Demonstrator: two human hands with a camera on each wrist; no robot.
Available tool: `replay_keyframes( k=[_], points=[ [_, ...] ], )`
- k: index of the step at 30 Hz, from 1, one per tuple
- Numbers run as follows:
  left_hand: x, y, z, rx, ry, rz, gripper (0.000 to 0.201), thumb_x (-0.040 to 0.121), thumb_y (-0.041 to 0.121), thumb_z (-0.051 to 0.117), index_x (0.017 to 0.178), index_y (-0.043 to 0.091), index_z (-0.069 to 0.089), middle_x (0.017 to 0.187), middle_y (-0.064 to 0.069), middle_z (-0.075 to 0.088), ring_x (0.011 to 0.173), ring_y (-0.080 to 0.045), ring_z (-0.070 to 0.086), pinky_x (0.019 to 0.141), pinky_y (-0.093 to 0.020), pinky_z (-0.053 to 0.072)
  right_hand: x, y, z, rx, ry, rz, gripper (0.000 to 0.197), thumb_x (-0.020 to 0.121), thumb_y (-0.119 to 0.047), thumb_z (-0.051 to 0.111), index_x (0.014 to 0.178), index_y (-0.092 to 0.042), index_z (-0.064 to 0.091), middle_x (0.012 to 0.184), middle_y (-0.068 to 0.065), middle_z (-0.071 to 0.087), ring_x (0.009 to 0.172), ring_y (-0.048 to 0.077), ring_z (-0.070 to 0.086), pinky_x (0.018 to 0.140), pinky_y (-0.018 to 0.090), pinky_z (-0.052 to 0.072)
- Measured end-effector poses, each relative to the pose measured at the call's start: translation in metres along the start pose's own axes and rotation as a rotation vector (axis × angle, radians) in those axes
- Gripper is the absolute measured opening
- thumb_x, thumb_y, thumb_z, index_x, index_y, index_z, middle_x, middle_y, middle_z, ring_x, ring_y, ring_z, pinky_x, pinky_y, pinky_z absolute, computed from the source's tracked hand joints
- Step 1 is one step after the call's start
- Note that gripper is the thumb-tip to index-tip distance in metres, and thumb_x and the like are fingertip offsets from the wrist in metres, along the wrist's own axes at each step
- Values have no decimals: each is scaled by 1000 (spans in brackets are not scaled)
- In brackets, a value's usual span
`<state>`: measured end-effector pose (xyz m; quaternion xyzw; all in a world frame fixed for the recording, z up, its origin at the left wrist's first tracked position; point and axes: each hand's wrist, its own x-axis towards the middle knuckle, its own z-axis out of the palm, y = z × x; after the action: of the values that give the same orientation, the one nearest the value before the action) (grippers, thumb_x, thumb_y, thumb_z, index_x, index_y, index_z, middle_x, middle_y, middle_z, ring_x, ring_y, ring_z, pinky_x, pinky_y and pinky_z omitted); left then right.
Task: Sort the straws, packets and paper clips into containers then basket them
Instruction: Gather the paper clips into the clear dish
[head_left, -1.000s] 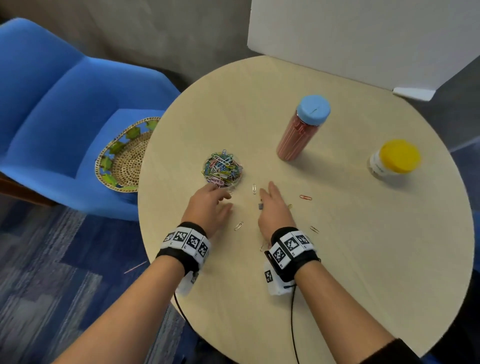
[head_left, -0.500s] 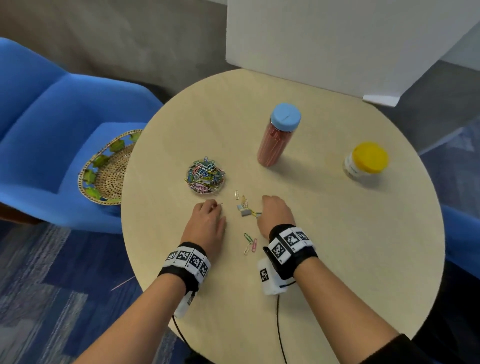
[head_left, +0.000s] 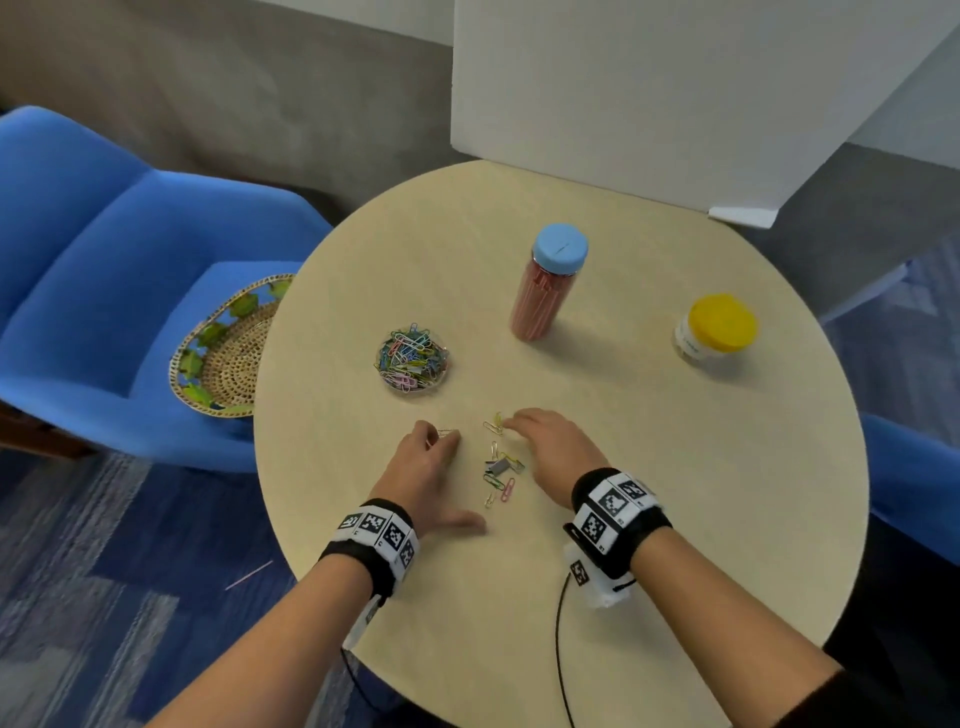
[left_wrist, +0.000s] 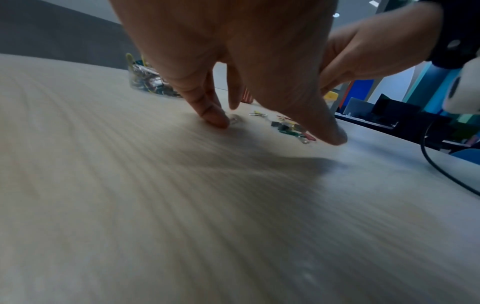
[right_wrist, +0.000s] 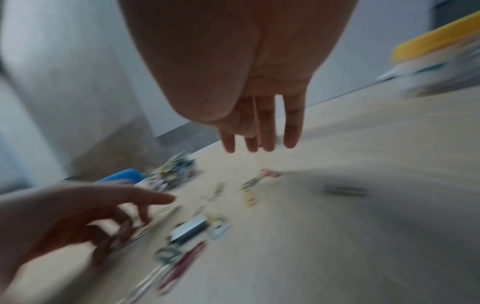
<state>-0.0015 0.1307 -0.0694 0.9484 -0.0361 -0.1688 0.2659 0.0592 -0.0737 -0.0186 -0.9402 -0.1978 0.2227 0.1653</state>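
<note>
basket: woven tray (head_left: 223, 358) on the blue chair (head_left: 104, 249), well left of both hands, off the table (head_left: 675, 493).
clip dish: clear dish of paper clips (head_left: 412, 358), ahead of the left fingertips and slightly to their left; lid off.
left hand: left hand (head_left: 423, 467) low on the table, fingers bent down, fingertips (left_wrist: 215, 119) touching a silver clip (head_left: 445, 432); thumb splayed out toward the heap. Cannot tell whether the clip is pinched or only pressed.
silver clip: at the left fingertips, long axis roughly across the hand, toward the right hand.
loose clips: heap of loose clips (head_left: 500, 470) with a grey binder clip (head_left: 500, 466) lies between the two hands, just beside the left thumb side and just inside the right palm; the heap runs front to back.
right hand: right hand (head_left: 550, 447) hovers, fingers straight, close together, holding nothing; fingertips just beside a yellow clip (head_left: 497, 420) at the far end of the heap.
nearer hand: judgement, the right for the heap's far end, the left for the dish.
straw jar: blue-lidded jar of straws (head_left: 548, 283), capped, well ahead of the right fingers.
packet jar: yellow-lidded jar (head_left: 716, 330), capped, far right.
</note>
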Motion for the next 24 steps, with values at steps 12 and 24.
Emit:
replay_keyframes(
  k=[12, 24],
  points=[
    [15, 32, 19, -180, 126, -177, 121, 57, 51, 89, 152, 16, 23, 124, -3, 36, 104, -20, 51, 101, -31, 45, -24, 34, 28, 76, 82, 204, 61, 86, 10, 44, 142, -14, 47, 132, 3, 38, 112, 19, 47, 101, 25, 40],
    [20, 45, 23, -134, 177, -66, 62, 81, 41, 72, 133, 15, 53, 123, -2, 44, 110, -20, 49, 100, -32, 43, -20, 40, 41, 453, 170, 307, 54, 79, 3, 57, 132, -6, 59, 101, 4, 59, 85, 17, 62, 71, 5, 45]
  ],
)
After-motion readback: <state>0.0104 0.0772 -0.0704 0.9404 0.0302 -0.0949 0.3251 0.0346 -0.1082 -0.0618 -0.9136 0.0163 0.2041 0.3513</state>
